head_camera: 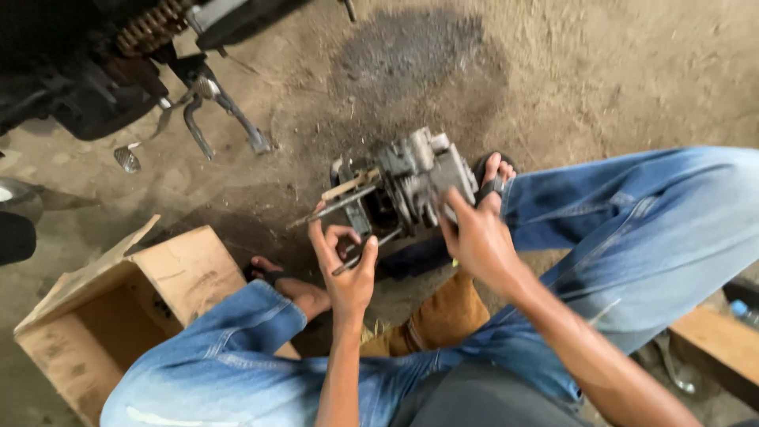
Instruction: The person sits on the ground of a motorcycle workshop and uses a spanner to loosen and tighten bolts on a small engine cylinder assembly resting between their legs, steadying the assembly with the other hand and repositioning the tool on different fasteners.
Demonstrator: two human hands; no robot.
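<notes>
Fingers [341,237] of the left hand [346,273] curl loosely around a thin dark metal rod [365,250], with thumb and index finger making a ring near the rod's lower end; the palm faces up and the forearm rises straight from the bottom centre of the frame. The right hand [477,237] is closed on the side of a grey, greasy metal engine block [411,186], its fingers pressed against the casing, and its forearm comes in diagonally from the lower right. The engine block sits in the centre of the frame, just above both hands, on the dirt floor [601,71] between the person's sandalled feet. Several long studs stick out from the block toward the left; one of them [330,208] passes just above the left hand.

An open brown cardboard box [118,304] lies at the lower left, beside the knee in blue jeans. At the upper left, the dark underside of a motorcycle [118,63] with a rusty spring and a foot lever is visible. A dark oil stain [411,51] marks the ground at the upper centre.
</notes>
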